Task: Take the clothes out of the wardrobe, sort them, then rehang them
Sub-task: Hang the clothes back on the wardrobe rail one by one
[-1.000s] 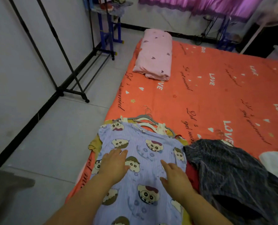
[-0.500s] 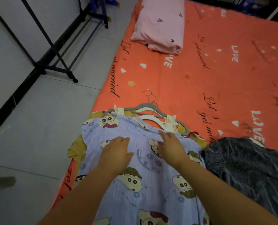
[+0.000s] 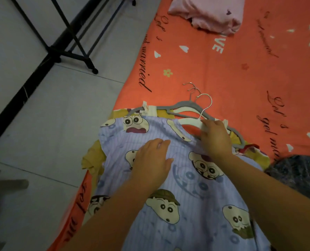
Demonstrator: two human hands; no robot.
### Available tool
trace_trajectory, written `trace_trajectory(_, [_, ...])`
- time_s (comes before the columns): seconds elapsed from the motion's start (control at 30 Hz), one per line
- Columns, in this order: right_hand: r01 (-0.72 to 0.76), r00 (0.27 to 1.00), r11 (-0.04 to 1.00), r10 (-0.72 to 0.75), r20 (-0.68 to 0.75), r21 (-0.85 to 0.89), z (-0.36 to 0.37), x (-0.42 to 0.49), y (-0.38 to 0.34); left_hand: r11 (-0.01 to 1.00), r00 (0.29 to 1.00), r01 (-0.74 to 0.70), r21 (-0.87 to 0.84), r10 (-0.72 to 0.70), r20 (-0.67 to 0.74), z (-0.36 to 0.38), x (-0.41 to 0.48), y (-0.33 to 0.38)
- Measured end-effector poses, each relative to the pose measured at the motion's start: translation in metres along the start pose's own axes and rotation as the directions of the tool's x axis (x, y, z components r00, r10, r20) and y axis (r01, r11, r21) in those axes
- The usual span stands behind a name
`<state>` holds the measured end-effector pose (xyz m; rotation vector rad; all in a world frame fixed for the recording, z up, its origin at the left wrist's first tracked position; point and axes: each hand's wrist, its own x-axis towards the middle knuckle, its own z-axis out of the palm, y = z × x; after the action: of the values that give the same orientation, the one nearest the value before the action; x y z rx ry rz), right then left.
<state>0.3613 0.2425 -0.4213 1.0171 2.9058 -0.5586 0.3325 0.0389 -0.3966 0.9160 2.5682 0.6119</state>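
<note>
A light purple cartoon-print shirt point(image 3: 195, 200) lies flat on the orange bed sheet point(image 3: 214, 73), on top of a yellow garment point(image 3: 90, 160). My left hand point(image 3: 152, 163) rests flat on the shirt's chest, fingers straight. At the shirt's neckline my right hand point(image 3: 216, 136) grips the white hanger point(image 3: 188, 122) near the base of its metal hook. A grey hanger point(image 3: 179, 105) with white clips lies under it. A dark patterned garment point(image 3: 299, 171) sits to the right.
A pink pillow point(image 3: 206, 13) lies at the head of the bed. The black clothes rack base point(image 3: 74, 55) stands on the grey tiled floor point(image 3: 51, 124) to the left. The bed's edge runs diagonally beside the shirt.
My right hand has slid up from the shirt to the collar and taken hold of the white hanger. My head has tilted further down and closer; the left hand stays on the shirt.
</note>
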Motion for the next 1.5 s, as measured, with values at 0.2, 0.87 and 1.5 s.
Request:
trace_trajectory(0.2, [0.355, 0.925, 0.931, -0.336, -0.175, 0.09, -0.077, -0.076, -0.038, 0.99, 0.948, -0.139, -0.034, 0.123, -0.292, -0.062, -0.026, 0.029])
trace_trajectory(0.87, [0.835, 0.549, 0.525, -0.775, -0.315, 0.164, -0.286, -0.287, -0.222, 0.993, 0.476, 0.11, 0.051, -0.008, -0.879, -0.305, -0.32, 0.062])
trace_trajectory(1.5, [0.727, -0.525, -0.675, -0.664, -0.533, 0.125, -0.301, -0.745, -0.423, 0.463, -0.392, 0.78, -0.422, -0.165, -0.905, -0.274, -0.873, 0.15])
